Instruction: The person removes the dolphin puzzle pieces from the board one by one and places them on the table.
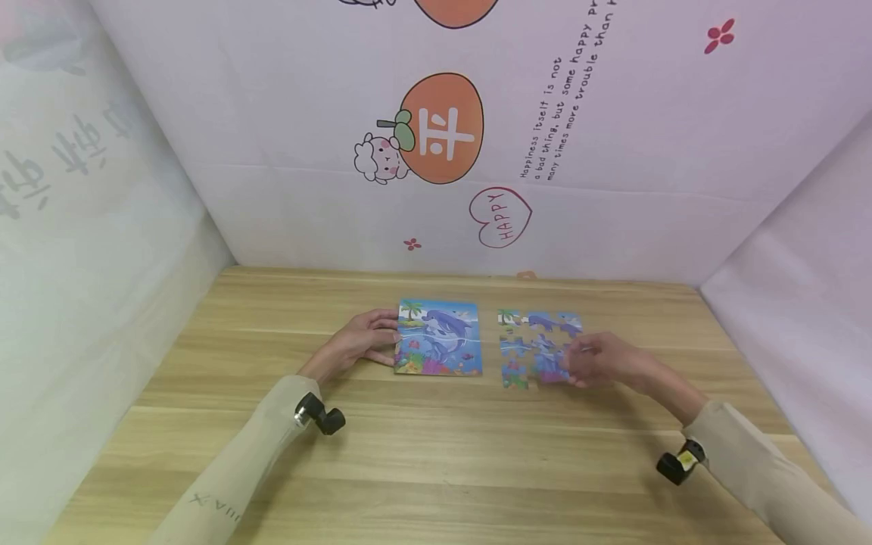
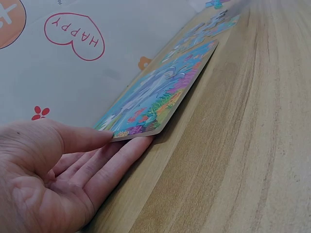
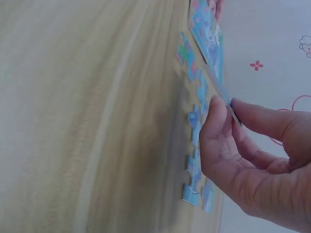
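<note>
A square dolphin picture board [image 1: 439, 341] lies toward the middle of the wooden table. My left hand [image 1: 364, 339] pinches its left edge, thumb on top and fingers beneath; in the left wrist view that board [image 2: 150, 97] is tilted, its near edge raised off the wood. Right of it lie several jigsaw pieces [image 1: 515, 348] bearing a similar dolphin picture, partly joined with gaps. Over their right side is my right hand [image 1: 602, 359]. Between thumb and fingertips it pinches a thin puzzle piece [image 3: 221, 87], seen nearly edge-on, so its picture is hidden.
The wooden table [image 1: 422, 462] meets a white printed cloth [image 1: 613, 227] behind the puzzle. More white cloth hangs at the left [image 1: 123, 227] and right sides. A small black camera [image 1: 323, 415] is strapped to the left wrist, another camera [image 1: 676, 465] to the right.
</note>
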### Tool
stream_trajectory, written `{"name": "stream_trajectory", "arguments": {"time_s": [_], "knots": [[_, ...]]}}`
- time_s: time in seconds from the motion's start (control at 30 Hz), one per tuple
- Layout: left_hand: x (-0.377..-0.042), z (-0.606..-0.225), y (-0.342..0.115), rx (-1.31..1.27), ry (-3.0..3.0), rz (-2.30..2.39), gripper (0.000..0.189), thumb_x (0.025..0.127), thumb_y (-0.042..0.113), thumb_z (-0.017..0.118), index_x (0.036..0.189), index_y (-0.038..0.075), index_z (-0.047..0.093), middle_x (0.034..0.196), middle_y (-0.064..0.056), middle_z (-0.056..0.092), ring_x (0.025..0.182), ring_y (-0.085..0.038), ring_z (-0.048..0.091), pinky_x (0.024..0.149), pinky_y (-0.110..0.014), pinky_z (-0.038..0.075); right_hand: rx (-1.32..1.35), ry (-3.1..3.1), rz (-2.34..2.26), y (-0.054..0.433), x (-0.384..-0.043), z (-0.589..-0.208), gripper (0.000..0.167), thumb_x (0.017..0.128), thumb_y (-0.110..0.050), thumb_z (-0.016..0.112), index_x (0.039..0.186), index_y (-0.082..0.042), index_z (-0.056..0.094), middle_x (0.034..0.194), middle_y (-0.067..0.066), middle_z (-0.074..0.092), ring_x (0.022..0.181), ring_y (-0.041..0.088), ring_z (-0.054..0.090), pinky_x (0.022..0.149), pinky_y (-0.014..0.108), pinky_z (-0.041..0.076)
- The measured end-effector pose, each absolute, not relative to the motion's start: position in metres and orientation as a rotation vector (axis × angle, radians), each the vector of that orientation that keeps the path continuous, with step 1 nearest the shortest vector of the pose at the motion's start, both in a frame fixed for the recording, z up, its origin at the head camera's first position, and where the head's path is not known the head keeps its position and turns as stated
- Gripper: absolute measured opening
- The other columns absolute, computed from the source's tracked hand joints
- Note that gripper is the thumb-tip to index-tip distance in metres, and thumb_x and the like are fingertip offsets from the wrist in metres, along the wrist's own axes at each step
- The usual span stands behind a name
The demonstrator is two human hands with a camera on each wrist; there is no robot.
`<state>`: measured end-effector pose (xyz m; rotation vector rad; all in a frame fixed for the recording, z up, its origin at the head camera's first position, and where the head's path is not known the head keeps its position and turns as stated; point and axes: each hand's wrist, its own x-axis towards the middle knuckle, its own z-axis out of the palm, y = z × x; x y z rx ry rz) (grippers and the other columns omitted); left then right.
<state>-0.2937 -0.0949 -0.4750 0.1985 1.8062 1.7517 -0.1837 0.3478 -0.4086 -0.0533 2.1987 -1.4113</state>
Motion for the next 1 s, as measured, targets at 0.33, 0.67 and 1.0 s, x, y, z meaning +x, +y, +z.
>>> {"name": "stream_trajectory", "arguments": {"time_s": [0.33,0.67,1.0], "knots": [[-0.295,-0.478,-0.094,0.174,1.801,1.762,0.065,0.101,-0.003,0.061,0.16,0.003,0.035,0.156,-0.025,0.043,0.118,-0.036,0.066,0.084,-0.04,0.069,-0.044,2.255,-1.297,0.347,-0.179,-0.423,0.019,0.099,0.002,0.061,0.111,0.017,0.061,0.09,0.015,0.07,0.077,0.018,0.071,0.074,0.03,0.069],[-0.295,-0.477,-0.093,0.152,1.798,1.763,0.062,0.102,-0.003,0.061,0.159,0.004,0.037,0.157,-0.023,0.042,0.108,-0.029,0.07,0.082,-0.039,0.069,-0.049,2.382,-1.086,0.337,-0.179,-0.423,0.013,0.1,-0.004,0.066,0.094,0.007,0.064,0.078,0.013,0.069,0.066,0.019,0.069,0.064,0.034,0.069],[-0.293,-0.473,-0.094,0.17,1.814,1.754,0.062,0.102,-0.002,0.061,0.159,0.003,0.036,0.154,-0.024,0.045,0.112,-0.031,0.068,0.083,-0.039,0.069,0.077,2.407,-0.946,0.335,-0.187,-0.422,0.024,0.099,-0.012,0.072,0.083,0.002,0.06,0.074,0.012,0.07,0.061,0.017,0.07,0.063,0.035,0.07]]}}
